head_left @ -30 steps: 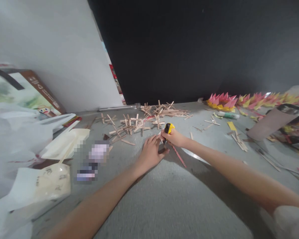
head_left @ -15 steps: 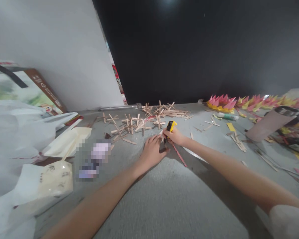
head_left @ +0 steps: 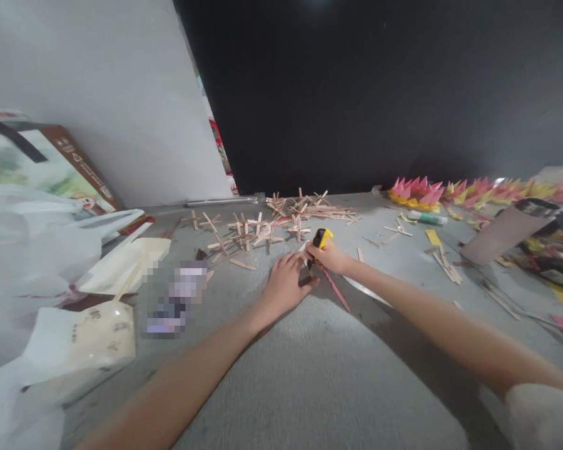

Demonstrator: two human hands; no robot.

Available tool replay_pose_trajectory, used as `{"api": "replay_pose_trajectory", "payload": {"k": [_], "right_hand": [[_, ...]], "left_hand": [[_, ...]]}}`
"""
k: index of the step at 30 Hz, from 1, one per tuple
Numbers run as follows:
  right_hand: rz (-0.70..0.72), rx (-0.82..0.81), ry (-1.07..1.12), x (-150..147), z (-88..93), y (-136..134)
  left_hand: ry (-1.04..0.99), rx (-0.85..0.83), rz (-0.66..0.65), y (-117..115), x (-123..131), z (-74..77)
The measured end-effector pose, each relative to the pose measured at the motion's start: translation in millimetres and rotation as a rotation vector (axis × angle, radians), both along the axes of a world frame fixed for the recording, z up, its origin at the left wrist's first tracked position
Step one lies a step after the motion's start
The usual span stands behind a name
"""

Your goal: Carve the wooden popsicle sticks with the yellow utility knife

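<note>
My right hand [head_left: 329, 256] grips a yellow-and-black utility knife [head_left: 319, 237], its blade end pointing down at the table between my hands. Flat on the grey tabletop [head_left: 309, 375], my left hand [head_left: 286, 279] has its fingers stretched forward and its thumb out toward the knife. A pale strip [head_left: 303, 246] shows by its fingertips; whether the fingers press on it I cannot tell. A thin red stick [head_left: 338, 292] lies slanting just below the knife. Under my right forearm a shiny whitish strip [head_left: 366, 291] is partly hidden.
Crossed wooden sticks [head_left: 246, 231] pile up ahead. Pink and yellow folded-paper flowers [head_left: 415, 192], a glue stick [head_left: 426, 217] and a leaning tumbler [head_left: 509, 234] are at right. White plastic bags [head_left: 37, 250] and a cream packet [head_left: 103, 334] crowd the left. A dark panel [head_left: 380, 94] rises behind.
Both hands stay in nearly the same place, the knife still in my right hand. The whole view shifts very slightly; nothing is picked up or let go.
</note>
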State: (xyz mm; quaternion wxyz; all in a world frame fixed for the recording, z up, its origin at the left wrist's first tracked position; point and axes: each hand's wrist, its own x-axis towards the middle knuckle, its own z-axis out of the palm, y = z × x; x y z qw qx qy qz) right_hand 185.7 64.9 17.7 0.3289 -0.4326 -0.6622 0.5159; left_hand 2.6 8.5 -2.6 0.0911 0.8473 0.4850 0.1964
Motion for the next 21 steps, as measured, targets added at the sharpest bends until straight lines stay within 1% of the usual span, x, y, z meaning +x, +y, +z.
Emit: {"api": "replay_pose_trajectory", "payload": {"k": [3, 8, 10, 12, 18, 21], "right_hand": [[-0.016, -0.01, 0.018, -1, -3.6, 3], [-0.025, 0.003, 0.042, 10, -11.0, -21], [-0.016, 0.028, 0.047, 13, -11.3, -26], [-0.008, 0.037, 0.036, 12, -9.4, -23], [-0.021, -0.021, 0.034, 0, -1.8, 9], [-0.024, -0.023, 0.041, 0, -3.1, 7]], "left_hand": [[0.013, -0.009, 0.004, 0, 1, 1.3], [0.005, -0.015, 0.017, 0, 2, -2.0], [-0.002, -0.015, 0.01, -1, 2, -2.3], [0.0, -0.014, -0.002, -1, 1, -1.6], [-0.014, 0.008, -0.005, -2, 2, 0.1], [-0.023, 0.027, -0.015, -1, 2, -1.9]]}}
